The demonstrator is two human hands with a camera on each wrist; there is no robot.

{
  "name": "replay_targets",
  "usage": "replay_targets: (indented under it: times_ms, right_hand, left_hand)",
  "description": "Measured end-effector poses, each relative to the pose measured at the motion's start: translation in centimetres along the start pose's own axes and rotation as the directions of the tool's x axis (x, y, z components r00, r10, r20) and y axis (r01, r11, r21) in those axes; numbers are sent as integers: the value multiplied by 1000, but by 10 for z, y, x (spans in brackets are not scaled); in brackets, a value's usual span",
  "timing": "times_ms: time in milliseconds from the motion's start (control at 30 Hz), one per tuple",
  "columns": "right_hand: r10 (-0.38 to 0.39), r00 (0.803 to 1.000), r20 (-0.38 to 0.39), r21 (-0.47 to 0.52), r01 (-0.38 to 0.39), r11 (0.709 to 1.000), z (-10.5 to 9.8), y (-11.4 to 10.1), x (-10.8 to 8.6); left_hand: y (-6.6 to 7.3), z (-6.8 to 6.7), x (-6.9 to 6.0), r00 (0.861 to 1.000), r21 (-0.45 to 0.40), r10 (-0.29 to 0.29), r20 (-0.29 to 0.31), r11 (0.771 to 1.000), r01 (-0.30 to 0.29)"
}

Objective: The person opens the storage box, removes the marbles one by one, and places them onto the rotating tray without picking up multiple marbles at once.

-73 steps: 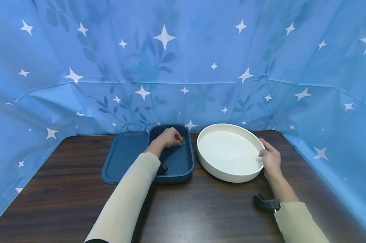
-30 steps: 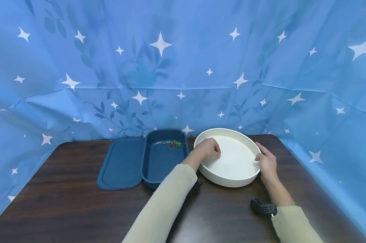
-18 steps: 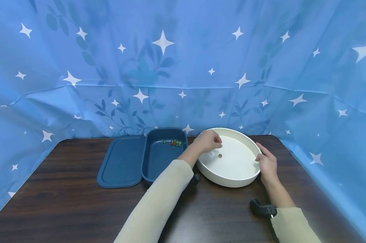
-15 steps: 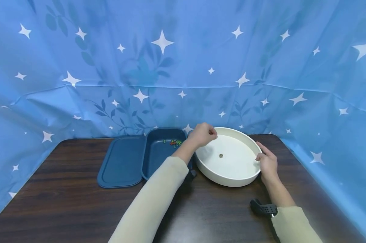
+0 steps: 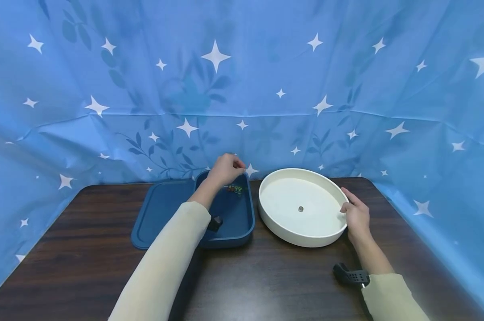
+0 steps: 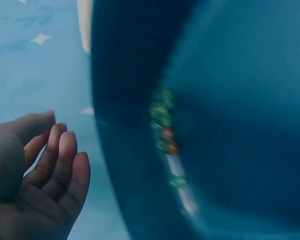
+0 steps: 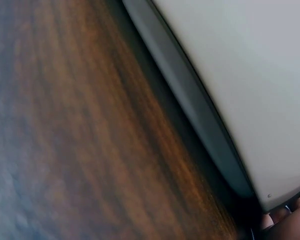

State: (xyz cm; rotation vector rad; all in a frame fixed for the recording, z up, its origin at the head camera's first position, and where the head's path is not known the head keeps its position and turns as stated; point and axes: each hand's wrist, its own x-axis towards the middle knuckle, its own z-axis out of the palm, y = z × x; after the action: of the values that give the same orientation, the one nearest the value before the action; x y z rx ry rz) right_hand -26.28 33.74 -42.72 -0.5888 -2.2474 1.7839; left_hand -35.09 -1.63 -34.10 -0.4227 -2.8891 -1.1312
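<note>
My left hand (image 5: pixel 224 170) hovers over the far end of the deep blue container (image 5: pixel 234 223), holding nothing. In the left wrist view its fingers are loosely bent, beside the container's wall. Several small glassy green and orange marbles (image 6: pixel 162 116) lie along the inner edge of that container. My right hand (image 5: pixel 357 217) grips the right rim of a round white tray (image 5: pixel 295 191), thumb on the inside. One small round marble (image 5: pixel 300 209) rests on the tray's floor. Only part of the right fingers (image 7: pixel 294 227) shows in the right wrist view.
A flat blue lid (image 5: pixel 165 218) lies left of the blue container. All of it stands on a dark wooden table (image 5: pixel 250 281). A blue curtain with white stars (image 5: pixel 266 80) hangs close behind the far edge.
My left hand went from the blue container to the white tray, let go of a marble there, then moved back left over the container. The right hand kept its grip on the tray.
</note>
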Motion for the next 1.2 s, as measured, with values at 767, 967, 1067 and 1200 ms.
replay_targets:
  times_ms: [767,967,1067,1200]
  right_hand:
    - [-9,1000,-20,7,10,1000,1,1,-1]
    - [6,1000,-10,-8,-6,1000,1,2,-3]
    - [5,1000,-8,-3,-5,1000,2,2,-2]
    - [6,1000,-5,19,-6,1000,1,1,-1]
  left_hand:
    - [-39,31,-6,969,193,-63,237,981,17]
    - [-34,31,-7,983,212,-43,178,977,4]
    - [-17,24,-6,997,177,-5,74,984,-8]
    - [17,19,-5,999,153,46,-10,987,-44]
